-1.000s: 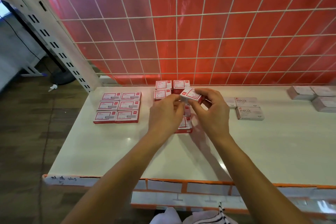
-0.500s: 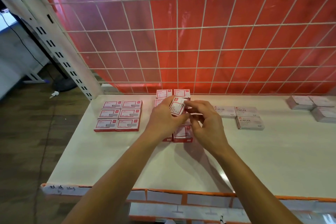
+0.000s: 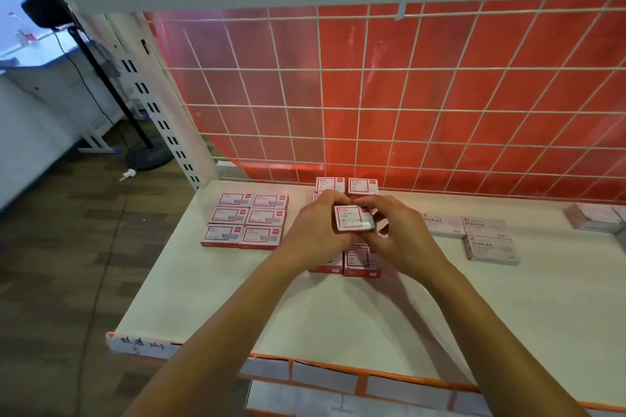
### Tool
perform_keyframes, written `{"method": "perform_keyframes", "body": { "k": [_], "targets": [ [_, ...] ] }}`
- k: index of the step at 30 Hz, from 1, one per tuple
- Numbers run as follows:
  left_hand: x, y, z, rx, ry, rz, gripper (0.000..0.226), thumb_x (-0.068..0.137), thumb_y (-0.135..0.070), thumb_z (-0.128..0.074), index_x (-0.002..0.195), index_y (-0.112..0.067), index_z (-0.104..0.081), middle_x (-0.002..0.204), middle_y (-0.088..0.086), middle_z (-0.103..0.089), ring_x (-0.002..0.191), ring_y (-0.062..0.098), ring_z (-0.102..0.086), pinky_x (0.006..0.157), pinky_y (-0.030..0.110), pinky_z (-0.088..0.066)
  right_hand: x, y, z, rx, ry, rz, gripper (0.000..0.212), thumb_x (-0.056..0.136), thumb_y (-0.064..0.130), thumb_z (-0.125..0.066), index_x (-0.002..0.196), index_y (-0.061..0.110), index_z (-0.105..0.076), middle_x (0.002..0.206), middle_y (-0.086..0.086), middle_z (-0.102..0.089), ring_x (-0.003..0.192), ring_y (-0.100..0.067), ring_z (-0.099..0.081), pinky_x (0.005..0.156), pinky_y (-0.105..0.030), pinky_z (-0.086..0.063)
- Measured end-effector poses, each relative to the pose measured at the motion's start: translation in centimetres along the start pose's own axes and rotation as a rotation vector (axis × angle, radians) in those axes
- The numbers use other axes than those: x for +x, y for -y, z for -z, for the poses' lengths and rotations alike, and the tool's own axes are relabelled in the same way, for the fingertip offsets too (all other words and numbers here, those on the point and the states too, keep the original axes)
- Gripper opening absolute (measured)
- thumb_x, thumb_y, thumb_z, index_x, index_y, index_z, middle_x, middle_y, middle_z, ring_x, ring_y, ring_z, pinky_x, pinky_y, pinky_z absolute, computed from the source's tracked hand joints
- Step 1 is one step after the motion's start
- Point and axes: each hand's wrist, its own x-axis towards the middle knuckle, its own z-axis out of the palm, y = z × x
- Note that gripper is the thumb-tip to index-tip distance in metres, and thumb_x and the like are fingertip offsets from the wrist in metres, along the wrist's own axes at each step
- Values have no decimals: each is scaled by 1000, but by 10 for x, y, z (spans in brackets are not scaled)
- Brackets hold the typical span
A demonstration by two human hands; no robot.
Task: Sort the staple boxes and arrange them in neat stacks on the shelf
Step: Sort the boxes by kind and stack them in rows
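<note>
- A red back panel (image 3: 440,95) behind a white wire grid closes the rear of the bay.
- The white shelf (image 3: 338,315) carries all the boxes. Its front edge has orange trim.
- A block of six red boxes (image 3: 247,220) lies flat at the left, two across and three deep, edges touching. Each has a white label framed in red, with print too small to read.
- The middle group of red boxes (image 3: 360,261) runs in two columns from the grid toward the front, partly hidden by the hands. Their labels are the same style and also unreadable.
- Three pale boxes (image 3: 487,247) to the right are printed "STAPLES", two side by side and one in front of the right-hand one.
- More pale boxes (image 3: 592,218) sit at the far right edge, their writing blurred.
- The left hand (image 3: 315,230) curls its fingers, held close together, over the left end of the held box.
- The right hand (image 3: 403,237) pinches the right end with bent fingers.
- The held box (image 3: 352,218) hangs above the middle group, label up, its text illegible.
- A handwritten tag (image 3: 142,344) on the shelf's front left corner cannot be read.
</note>
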Motion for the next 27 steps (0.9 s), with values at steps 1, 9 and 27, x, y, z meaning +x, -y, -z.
{"method": "perform_keyframes", "body": {
  "k": [1,9,27],
  "targets": [
    [0,1,0,35,-28,-19,49,77,-19,-76,118,-24,-50,112,-2,-62,104,15,-60,86,30,-53,1,-1,0,-9,-18,-14,47,78,14,-73,123,20,-60,117,0,-63,94,-13,-58,82,-27,-49],
    [-2,7,-2,482,-214,-127,51,92,-28,-59,139,-20,-43,138,0,-49,127,19,-42,106,32,-35,13,-8,-6,-63,-106,-206,54,81,11,-70,132,18,-53,125,-5,-54,102,-20,-58,92,-33,-48],
    [1,29,-10,708,-174,-145,46,95,-35,-51,139,-23,-41,139,-5,-45,127,16,-38,103,32,-40,18,1,-13,-178,-24,-250,48,90,12,-61,136,14,-47,137,-8,-45,123,-24,-46,101,-32,-39]
  ]
}}
